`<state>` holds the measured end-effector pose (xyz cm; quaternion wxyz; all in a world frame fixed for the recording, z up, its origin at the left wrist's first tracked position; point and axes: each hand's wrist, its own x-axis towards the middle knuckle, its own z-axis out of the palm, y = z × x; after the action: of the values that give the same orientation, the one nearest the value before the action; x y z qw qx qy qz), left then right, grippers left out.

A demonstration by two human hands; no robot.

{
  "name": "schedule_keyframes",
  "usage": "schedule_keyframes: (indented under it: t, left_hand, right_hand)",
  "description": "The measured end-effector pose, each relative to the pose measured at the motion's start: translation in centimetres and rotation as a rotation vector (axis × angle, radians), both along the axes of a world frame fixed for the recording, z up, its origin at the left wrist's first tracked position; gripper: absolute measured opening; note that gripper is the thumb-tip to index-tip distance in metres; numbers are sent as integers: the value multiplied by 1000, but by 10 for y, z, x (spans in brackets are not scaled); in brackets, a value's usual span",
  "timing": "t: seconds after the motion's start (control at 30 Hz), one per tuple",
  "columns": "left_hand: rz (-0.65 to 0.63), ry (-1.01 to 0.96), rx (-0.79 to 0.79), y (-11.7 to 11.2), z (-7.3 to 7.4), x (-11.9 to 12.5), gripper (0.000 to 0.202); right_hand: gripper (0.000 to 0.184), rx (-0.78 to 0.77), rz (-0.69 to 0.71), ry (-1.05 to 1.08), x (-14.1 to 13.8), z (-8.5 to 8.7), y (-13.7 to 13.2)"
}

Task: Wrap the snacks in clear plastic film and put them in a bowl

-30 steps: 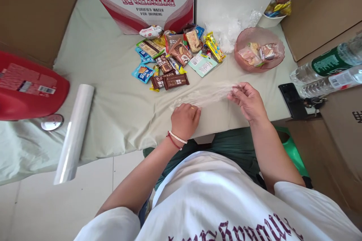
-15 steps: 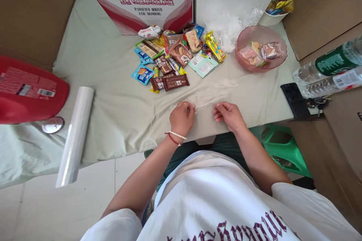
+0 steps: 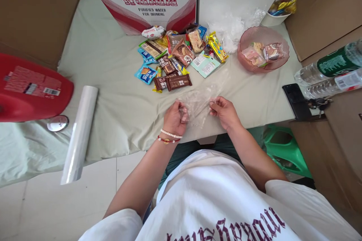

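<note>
A thin clear plastic bag stretches between my two hands near the front edge of the table. My left hand, with a white beaded and a red bracelet at the wrist, is closed on its left side. The fingers of my right hand pinch its right edge. Just beyond lies a pile of wrapped snacks, among them brown cocoa wafer bars, a blue packet, a pale green packet and a yellow packet.
A pink bowl holding several snacks stands at the back right, beside crumpled clear plastic. Plastic bottles, a phone and keys lie right. On the left are a film roll and a red container. A Wahaha carton stands behind.
My right hand has closed on the bag's right edge. The bag is lifted and spread more between my hands, and my left hand has turned and shifted slightly left.
</note>
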<state>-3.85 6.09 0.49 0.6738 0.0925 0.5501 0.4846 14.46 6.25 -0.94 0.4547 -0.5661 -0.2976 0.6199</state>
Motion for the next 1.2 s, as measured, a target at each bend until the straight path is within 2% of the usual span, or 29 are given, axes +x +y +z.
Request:
schedule_keyframes:
  t: [0.1,0.2,0.3,0.33,0.4,0.47,0.53,0.57,0.63,0.67,0.77,0.9,1.07,1.2]
  left_hand:
    - [-1,134,-24,7,-6,-20,38]
    - [-113,346,19,10,-13,-43,33]
    - [-205,802,116,5,-20,-60,24]
    - [-206,1001,175,2,-21,-64,25]
    - [-203,1372,356,-6,-23,-66,41]
    - [-289,1585,608,-13,-24,-64,44]
    - [-538,1601,865,-15,-25,-61,41]
    - [-682,1563,970,-14,-25,-60,46]
    - [-897,1492,1087,-7,-25,-60,60]
    - [-945,1484,1091,-3,-25,-61,64]
    - [-939,1505,974,5,-26,-68,71]
    - [-978,1463,844,4,-28,-81,77]
    - [-1041,1469,813,-6,-32,-91,75]
    - [-1088,1517,804,-12,-34,-93,87]
  right_hand:
    - [42,-18,-22,-20,19,2,4]
    - [41,-32,-20,-56,40,2,6]
    - [41,-25,-23,-99,55,1,7]
    - [41,-19,-21,-117,59,0,7]
    - [40,-11,-3,-150,63,-1,6]
    - [41,-5,24,-171,64,-3,6]
    - [41,5,45,-183,63,-4,6]
    - [41,12,54,-189,64,-4,7]
    - [40,34,65,-208,66,-5,8]
    - [39,47,65,-223,68,-6,8]
    - [35,99,61,-294,81,-9,10]
    - [28,171,116,-411,105,-13,7]
    - [27,193,260,-605,133,-12,3]
    - [29,159,431,-757,157,-4,8]
